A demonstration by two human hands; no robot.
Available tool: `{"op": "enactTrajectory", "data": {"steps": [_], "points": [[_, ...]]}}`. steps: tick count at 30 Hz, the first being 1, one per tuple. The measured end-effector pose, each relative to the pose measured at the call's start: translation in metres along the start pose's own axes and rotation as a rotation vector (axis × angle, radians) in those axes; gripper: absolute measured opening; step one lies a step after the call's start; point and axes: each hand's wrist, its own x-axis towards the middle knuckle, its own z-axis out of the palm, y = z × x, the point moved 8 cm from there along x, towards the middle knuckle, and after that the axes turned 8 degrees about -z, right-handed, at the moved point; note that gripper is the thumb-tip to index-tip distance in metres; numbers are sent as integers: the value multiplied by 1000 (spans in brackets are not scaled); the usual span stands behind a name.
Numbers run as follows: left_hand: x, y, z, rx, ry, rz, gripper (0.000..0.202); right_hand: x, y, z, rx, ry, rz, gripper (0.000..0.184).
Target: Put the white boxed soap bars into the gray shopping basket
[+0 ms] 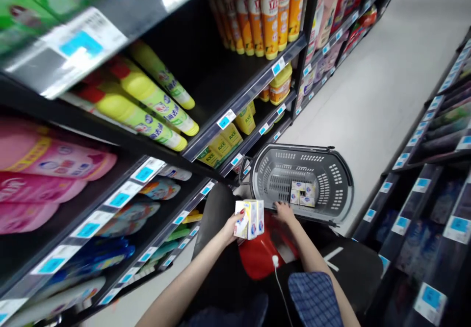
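My left hand (232, 226) is closed around a small stack of white-and-yellow soap boxes (250, 219), held above my lap at the basket's near left side. My right hand (284, 213) is at the near rim of a grey plastic shopping basket (340, 204). Its fingers reach over the rim and look apart, with nothing visible in them; their tips are small in view. Inside the basket, several similar soap boxes (302, 193) lie grouped on the right part of the slotted bottom, just right of my right hand.
Shelves on the left hold yellow bottles (158, 104), pink bottles (55, 160), orange bottles (270, 13) and yellow AXE containers (221, 145). Low shelving (423, 185) lines the right. A red object (259, 253) and a white cable (277, 273) are by my lap. The aisle floor (386, 62) stretches ahead.
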Motion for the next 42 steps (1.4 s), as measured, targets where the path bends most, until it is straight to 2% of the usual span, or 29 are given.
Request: {"op": "enactTrajectory", "data": {"steps": [3,5,7,9,11,15,18,21,25,27,28,30,33,35,38,40,42], "points": [[-17,2,26,1,-95,64,73,-41,-31,-15,249,76,-77,34],[-26,1,40,10,-146,116,82,-70,-53,-20,416,86,-142,41],[-30,-3,46,22,-171,141,86,-96,-72,-22,634,119,-200,40],[-29,-10,45,30,-179,145,86,-114,-80,-21,860,189,-225,47],[-23,-18,38,41,-173,115,85,-119,-80,-15,1013,236,-209,55],[1,-22,24,6,-159,25,84,-102,-69,-8,1022,337,-185,51],[25,-1,17,-26,-127,30,85,-69,-44,-18,960,389,-103,49],[47,42,6,24,-108,66,89,-23,11,-37,946,370,111,49],[64,92,-33,78,-54,30,87,36,91,-67,1001,322,292,49],[66,106,-49,50,-64,18,88,56,111,-74,1061,296,325,49],[66,110,-54,27,-90,16,89,63,112,-76,1124,295,314,49],[67,114,-57,-25,-157,16,90,69,98,-79,1307,313,231,48],[70,114,-54,-73,-220,1,91,64,55,-88,1558,379,41,49],[73,114,-53,-75,-221,-13,94,55,30,-97,1604,431,-57,50],[76,114,-53,-65,-206,-24,99,38,4,-111,1645,493,-134,53],[78,113,-55,-58,-198,-5,99,25,-11,-118,1720,470,-147,51],[79,110,-56,-41,-195,28,99,10,-33,-122,1824,375,-161,46]]}}
